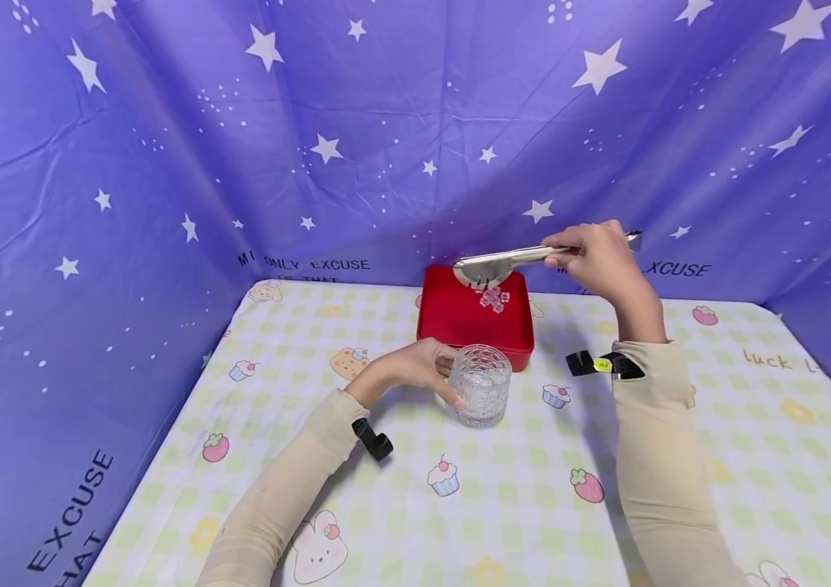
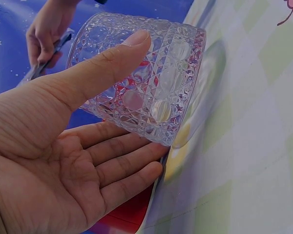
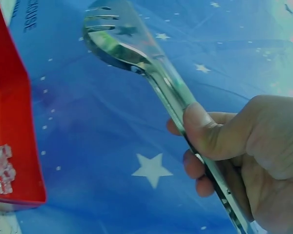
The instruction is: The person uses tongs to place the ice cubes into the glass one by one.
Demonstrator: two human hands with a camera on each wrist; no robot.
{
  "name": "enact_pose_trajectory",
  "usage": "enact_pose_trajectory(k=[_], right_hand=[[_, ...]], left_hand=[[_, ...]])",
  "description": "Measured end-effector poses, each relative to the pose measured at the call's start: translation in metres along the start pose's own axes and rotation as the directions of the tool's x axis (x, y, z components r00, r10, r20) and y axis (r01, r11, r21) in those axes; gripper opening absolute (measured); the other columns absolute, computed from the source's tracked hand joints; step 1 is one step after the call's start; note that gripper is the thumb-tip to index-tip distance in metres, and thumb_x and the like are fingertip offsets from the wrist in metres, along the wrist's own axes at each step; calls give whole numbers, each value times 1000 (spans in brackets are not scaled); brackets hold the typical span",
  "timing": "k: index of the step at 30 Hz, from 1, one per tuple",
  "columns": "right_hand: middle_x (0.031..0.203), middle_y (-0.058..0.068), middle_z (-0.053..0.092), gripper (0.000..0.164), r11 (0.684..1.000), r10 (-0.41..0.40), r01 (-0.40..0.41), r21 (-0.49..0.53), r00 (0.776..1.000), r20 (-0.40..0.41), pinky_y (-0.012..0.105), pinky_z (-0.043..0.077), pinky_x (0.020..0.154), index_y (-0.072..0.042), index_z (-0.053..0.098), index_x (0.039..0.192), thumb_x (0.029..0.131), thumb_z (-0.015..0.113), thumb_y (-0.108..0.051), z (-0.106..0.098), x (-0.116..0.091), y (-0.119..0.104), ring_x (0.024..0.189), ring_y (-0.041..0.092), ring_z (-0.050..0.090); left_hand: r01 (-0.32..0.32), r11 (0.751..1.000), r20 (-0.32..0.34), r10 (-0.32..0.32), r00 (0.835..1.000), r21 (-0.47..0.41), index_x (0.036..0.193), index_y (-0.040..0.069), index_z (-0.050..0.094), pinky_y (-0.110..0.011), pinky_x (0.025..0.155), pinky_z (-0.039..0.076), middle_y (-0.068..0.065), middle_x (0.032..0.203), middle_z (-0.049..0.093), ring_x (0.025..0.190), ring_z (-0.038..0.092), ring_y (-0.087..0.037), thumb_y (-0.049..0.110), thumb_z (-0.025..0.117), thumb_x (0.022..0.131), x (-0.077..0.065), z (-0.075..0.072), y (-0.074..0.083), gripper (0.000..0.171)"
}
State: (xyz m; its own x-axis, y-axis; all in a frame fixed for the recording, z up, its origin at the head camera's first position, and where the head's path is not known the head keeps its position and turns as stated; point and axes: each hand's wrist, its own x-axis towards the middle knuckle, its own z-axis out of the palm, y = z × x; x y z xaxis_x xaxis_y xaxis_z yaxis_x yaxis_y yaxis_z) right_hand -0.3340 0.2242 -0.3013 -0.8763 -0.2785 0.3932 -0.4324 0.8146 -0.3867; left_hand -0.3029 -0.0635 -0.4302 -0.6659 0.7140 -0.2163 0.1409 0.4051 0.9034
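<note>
On the left, a clear patterned glass (image 1: 481,387) standing on the tablecloth (image 1: 393,522) could tip if bumped, as the left hand (image 1: 426,367) only steadies it: thumb along the near side, fingers fairly straight behind, wrist low. Just beyond, a red tray (image 1: 459,319) holds small clear pinkish pieces (image 1: 493,299); poorly pinched, they could slip and scatter. On the right, the raised right hand (image 1: 594,254) curls its fingers around metal tongs (image 1: 487,267), reaching leftward above the tray; a loose grip could let them twist.
</note>
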Motion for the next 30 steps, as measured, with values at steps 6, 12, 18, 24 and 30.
enact_pose_trajectory(k=[6,12,18,24,30], right_hand=[[94,26,75,23,999,18,-18,32,1000,3,49,30,97,4,76,112,90,75,-4,-9,-15,-3,105,47,65],[89,22,77,21,999,-27,28,25,999,-22,43,30,89,2,78,108,87,77,-4,-13,-26,-6,72,27,62],[72,10,70,19,997,-78,78,22,997,-24,38,28,82,-1,80,104,85,79,-3,-12,-35,-9,59,8,46],[67,4,63,21,991,-132,132,9,991,-15,38,30,82,-2,80,102,81,82,-1,-9,-36,-13,60,11,45],[72,6,68,20,993,-114,114,-12,993,8,38,31,85,-4,81,100,80,82,0,-11,-39,-16,62,15,48]], left_hand=[[1,1000,11,-1,1000,-13,130,2,68,-25,103,54,-11,122,75,114,70,-18,6,90,73,2,1,-1,61],[-3,1000,9,3,1000,-3,130,2,68,-25,102,54,-11,122,75,113,70,-17,6,90,73,1,1,-1,61],[-3,1000,6,3,1000,7,127,2,70,-25,103,54,-9,120,75,114,69,-16,7,91,73,1,1,-2,59],[-1,1000,-3,1,1000,3,122,4,72,-24,101,55,-7,116,76,110,70,-14,6,91,71,2,1,-2,54],[-4,1000,-3,4,1000,5,122,3,72,-24,100,55,-8,117,76,110,70,-14,6,91,72,3,0,-2,54]])
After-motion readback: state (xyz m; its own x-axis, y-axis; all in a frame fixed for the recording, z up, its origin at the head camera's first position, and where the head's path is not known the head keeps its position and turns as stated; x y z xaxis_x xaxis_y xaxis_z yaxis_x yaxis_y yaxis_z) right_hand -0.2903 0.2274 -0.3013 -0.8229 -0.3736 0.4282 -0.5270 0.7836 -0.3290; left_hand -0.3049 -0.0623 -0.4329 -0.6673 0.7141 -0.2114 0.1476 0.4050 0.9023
